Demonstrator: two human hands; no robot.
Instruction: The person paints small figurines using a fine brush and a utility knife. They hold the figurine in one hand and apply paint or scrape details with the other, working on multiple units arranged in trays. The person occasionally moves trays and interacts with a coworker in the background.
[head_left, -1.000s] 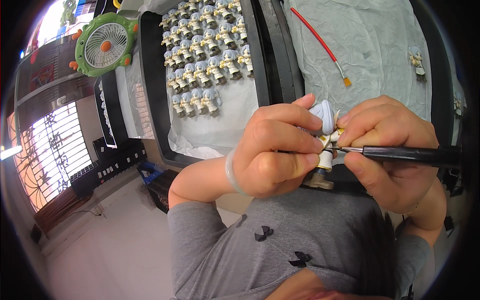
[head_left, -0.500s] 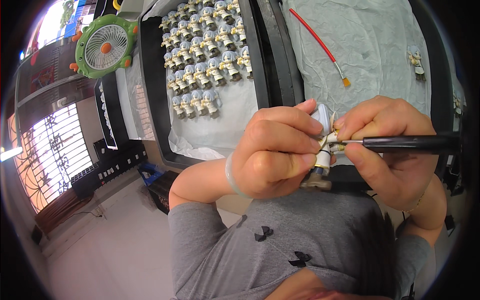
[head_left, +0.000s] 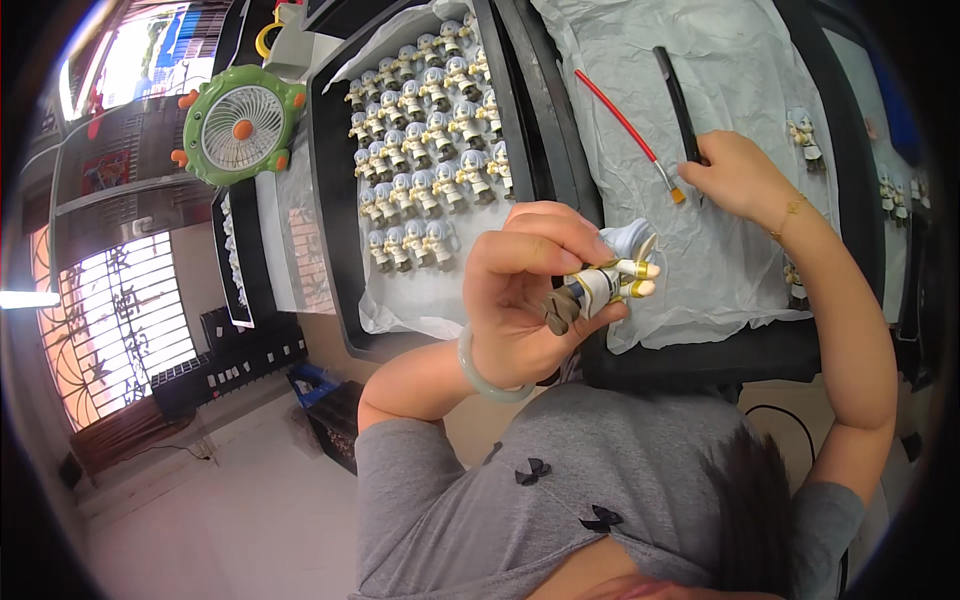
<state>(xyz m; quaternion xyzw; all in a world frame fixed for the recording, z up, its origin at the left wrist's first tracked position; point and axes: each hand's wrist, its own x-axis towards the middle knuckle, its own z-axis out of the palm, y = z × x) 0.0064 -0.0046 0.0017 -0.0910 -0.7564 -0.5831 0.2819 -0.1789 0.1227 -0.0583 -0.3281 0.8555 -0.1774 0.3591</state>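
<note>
In my left hand [head_left: 530, 290] a small painted figurine [head_left: 603, 285] is gripped by its body, tilted so its brown boots point toward me at the left. It has pale hair, a white outfit and gold trim; my fingers cover part of it. My right hand [head_left: 740, 178] reaches over the paper-lined tray on the right. Its thumb and fingertips pinch a black-handled tool [head_left: 677, 95] near its lower end, the handle pointing away from me. A red-handled brush [head_left: 625, 122] with tan bristles lies just left of that tool.
A black tray [head_left: 345, 300] on the left holds rows of similar figurines [head_left: 415, 135] on white paper. More figurines [head_left: 806, 140] stand along the right tray's right side. A green fan [head_left: 243, 125] is at the far left, near yellow tape [head_left: 268, 40].
My right hand has moved away from the figurine to the right tray, taking the black-handled tool along. My left hand keeps the figurine, now turned and tilted differently.
</note>
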